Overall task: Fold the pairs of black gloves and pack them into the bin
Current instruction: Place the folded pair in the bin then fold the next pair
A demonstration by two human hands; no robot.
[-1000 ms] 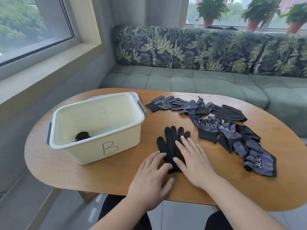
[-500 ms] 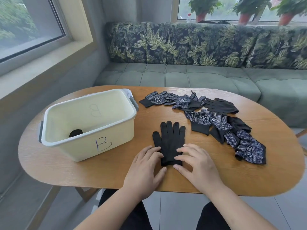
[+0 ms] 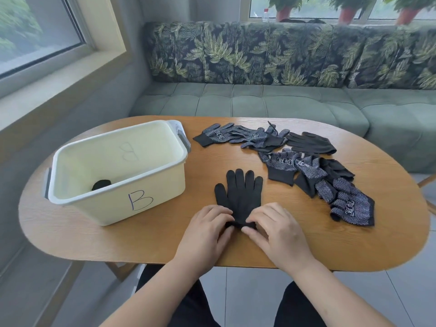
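A plain black glove pair lies flat on the wooden table, fingers pointing away from me. My left hand and my right hand both pinch its cuff, which is bunched up at the near end. The cream bin marked "B" stands to the left of the glove, with a folded black glove bundle on its floor. More gloves wait at the right: a dotted glove pile, dotted gloves farther back, and a plain black glove.
A green sofa with leaf-print cushions runs behind the table. A window sill is at the left, with potted plants on the far sill. Bare tabletop lies in front of the bin.
Both hands slid back from the glove's palm to its cuff and now pinch it, with the cuff edge lifted and bunched. The camera view tilted down slightly.
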